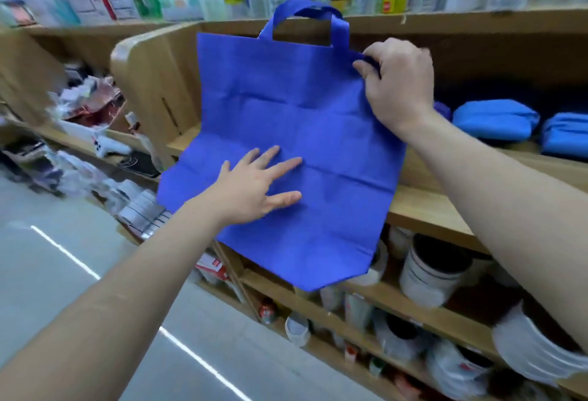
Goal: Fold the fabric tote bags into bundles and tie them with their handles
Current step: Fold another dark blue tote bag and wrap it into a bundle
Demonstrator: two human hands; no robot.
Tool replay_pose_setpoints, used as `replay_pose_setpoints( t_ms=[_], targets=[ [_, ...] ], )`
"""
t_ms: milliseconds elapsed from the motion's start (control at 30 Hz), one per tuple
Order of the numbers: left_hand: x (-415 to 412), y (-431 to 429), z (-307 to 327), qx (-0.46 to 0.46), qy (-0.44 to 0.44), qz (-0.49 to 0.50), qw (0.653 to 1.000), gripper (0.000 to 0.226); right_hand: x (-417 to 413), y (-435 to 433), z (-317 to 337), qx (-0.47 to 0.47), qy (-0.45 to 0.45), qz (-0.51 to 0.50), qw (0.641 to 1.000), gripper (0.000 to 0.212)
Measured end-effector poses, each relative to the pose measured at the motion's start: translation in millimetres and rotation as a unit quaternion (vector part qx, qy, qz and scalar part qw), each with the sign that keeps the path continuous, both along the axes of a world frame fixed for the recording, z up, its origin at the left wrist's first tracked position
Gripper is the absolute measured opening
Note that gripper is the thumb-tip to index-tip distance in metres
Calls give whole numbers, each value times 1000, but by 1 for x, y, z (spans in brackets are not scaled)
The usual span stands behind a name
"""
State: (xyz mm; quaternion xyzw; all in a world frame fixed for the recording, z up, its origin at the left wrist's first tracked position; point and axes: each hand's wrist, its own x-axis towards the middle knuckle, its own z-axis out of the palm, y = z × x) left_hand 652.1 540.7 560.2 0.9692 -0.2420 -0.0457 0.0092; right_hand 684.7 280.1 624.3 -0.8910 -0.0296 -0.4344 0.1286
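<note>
The left hand (254, 185) lies flat on the lower part of a blue tote bag (286, 98), fingers straight and spread, holding nothing. The bag hangs unfolded in front of a wooden shelf (429, 213). Higher up, the right hand (397, 82) has its fingers curled round the bag's top corner. Beyond, 2 folded blue bundles (494, 120) sit on the shelf.
</note>
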Motion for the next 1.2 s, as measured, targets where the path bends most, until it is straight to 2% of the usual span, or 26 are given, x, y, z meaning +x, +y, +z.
replay_pose_setpoints(
  t_ms=[100, 133, 200, 233, 267, 300, 333, 367, 400, 433, 467, 533, 567, 633, 700, 767, 800, 867, 900, 933, 1033, 1067, 1133, 1200],
  targets=[
    [22, 4, -4, 18, 45, 23, 999, 80, 17, 10, -8, -29, -15, -31, 999, 29],
    [29, 6, -3, 15, 55, 29, 998, 80, 18, 15, -10, -42, -5, -28, 999, 36],
    [50, 12, 0, 9, 70, 38, 997, 84, 13, 21, -11, -59, 77, 62, 993, 52],
    [61, 13, 0, 13, 67, 41, 997, 89, 3, 24, -8, -42, 167, 136, 976, 54],
    [71, 12, 2, 29, 62, 44, 997, 93, -9, 27, -3, -15, 294, 201, 934, 57],
    [78, 9, 3, 50, 60, 49, 996, 91, -22, 28, -1, 14, 421, 245, 873, 65],
    [83, 3, 6, 74, 56, 49, 994, 84, -35, 30, -2, 23, 515, 269, 813, 74],
    [86, -3, 8, 90, 48, 41, 994, 76, -45, 30, -7, 5, 572, 276, 772, 84],
    [87, -4, 10, 84, 49, 17, 995, 73, -54, 31, -14, -29, 603, 266, 752, 93],
    [88, 4, 14, 64, 67, -24, 995, 73, -59, 33, -25, -64, 610, 248, 750, 99],
    [92, 17, 22, 38, 99, -63, 992, 75, -62, 36, -36, -94, 599, 223, 763, 99],
    [99, 48, 43, -8, 189, -104, 976, 85, -64, 38, -53, -83, 540, 189, 816, 79],
    [102, 66, 51, -14, 231, -125, 965, 88, -66, 39, -58, -39, 504, 188, 842, 65],
    [105, 107, 54, 8, 290, -178, 940, 93, -68, 39, -64, 71, 461, 174, 867, 43],
    [116, 138, 45, -12, 282, -196, 939, 88, -71, 41, -68, 148, 435, 145, 877, 39],
    [128, 154, 34, -129, 231, -151, 953, 56, -75, 46, -66, 213, 399, 111, 885, 29],
    [133, 158, 29, -205, 199, -112, 952, 37, -76, 48, -66, 244, 393, 95, 882, 31],
    [138, 157, 22, -305, 126, -34, 943, 9, -77, 47, -66, 288, 377, 41, 880, 66],
    [140, 155, 17, -340, 95, -5, 936, 3, -77, 46, -68, 304, 363, 15, 881, 75],
    [142, 152, 15, -368, 65, 21, 927, 6, -78, 48, -68, 321, 336, -3, 885, 72],
    [143, 143, 8, -348, -74, 68, 932, 20, -74, 58, -71, 321, 224, -39, 919, 19],
    [145, 141, 5, -317, -127, 72, 937, 26, -72, 60, -72, 315, 192, -56, 928, 14],
    [152, 140, -3, -265, -201, 67, 941, 40, -67, 59, -78, 305, 159, -83, 935, 17],
    [159, 142, -10, -244, -243, -8, 939, 46, -64, 57, -83, 287, 174, -105, 936, 22]
  ],
)
